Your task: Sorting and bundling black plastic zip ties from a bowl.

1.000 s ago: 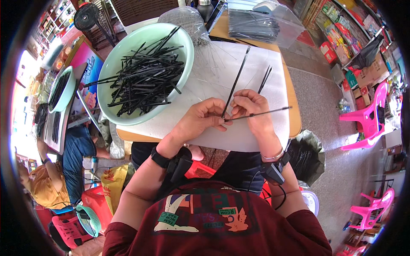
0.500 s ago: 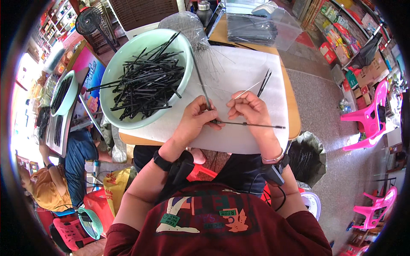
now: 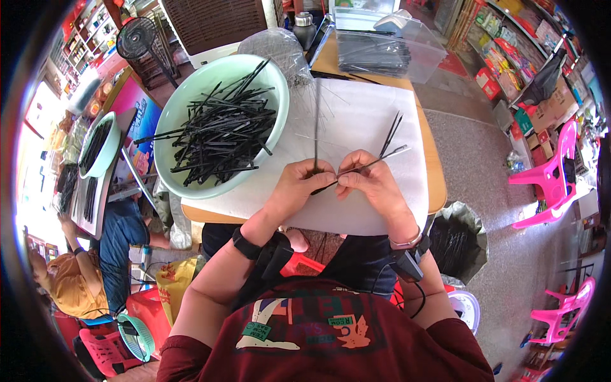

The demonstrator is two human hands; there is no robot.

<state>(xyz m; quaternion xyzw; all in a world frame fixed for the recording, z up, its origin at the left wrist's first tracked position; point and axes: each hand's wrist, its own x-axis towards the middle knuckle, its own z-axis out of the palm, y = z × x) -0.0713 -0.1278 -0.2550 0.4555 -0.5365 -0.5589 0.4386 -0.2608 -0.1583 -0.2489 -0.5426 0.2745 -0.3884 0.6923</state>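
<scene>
My left hand is closed in a pinch on a thin dark jointed rod, one long arm of which points away toward the far edge of the white sheet. Close beside it, my right hand pinches another arm of the rod, slanting up to the right. Where the parts meet, my fingertips hide the joint. Just beyond my right hand lie a few black rods. Fine metal wires spread over the sheet past my left hand. To the left, a pale green basin holds a heap of similar black rods.
A white sheet covers the wooden table. Behind stand a clear plastic box of rods, a plastic bag and a metal flask. A sack sits by the right edge. Another person works at the left.
My right hand has moved in against my left. The rod's right-hand arm has swung from nearly level to slanting upward, and the thin wire between my right fingers no longer shows there.
</scene>
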